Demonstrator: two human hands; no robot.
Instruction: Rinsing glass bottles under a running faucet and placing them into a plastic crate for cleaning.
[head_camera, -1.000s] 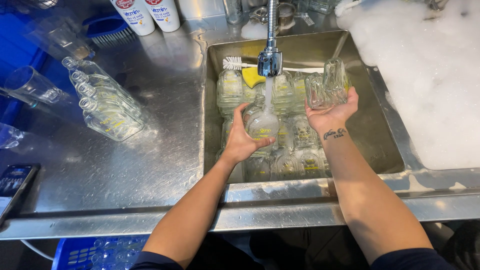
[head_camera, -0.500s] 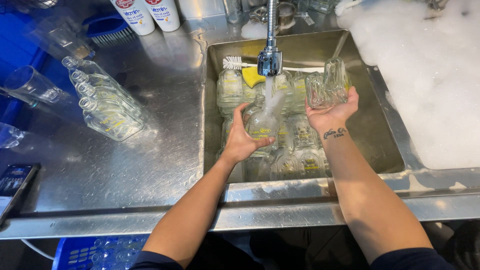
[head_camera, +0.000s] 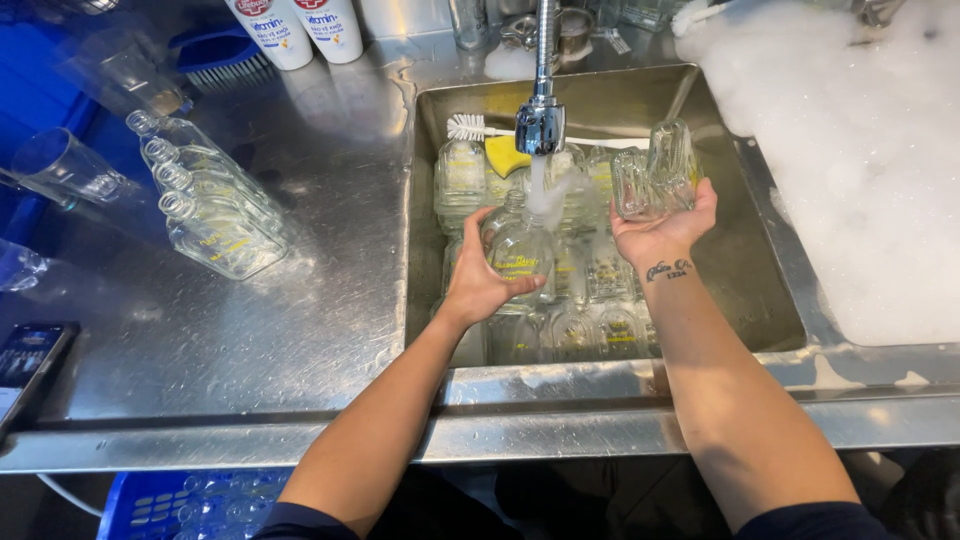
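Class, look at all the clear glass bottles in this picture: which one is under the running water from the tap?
The bottle gripped in the left hand, held under the tap. The others lie in the sink or on the counter.

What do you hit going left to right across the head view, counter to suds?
Phone → row of clear bottles → left hand with a bottle → right hand with glassware → foam.

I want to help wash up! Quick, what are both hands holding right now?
Left hand: closed around a clear glass bottle under the running tap.
Right hand: holding two small clear glasses over the sink.
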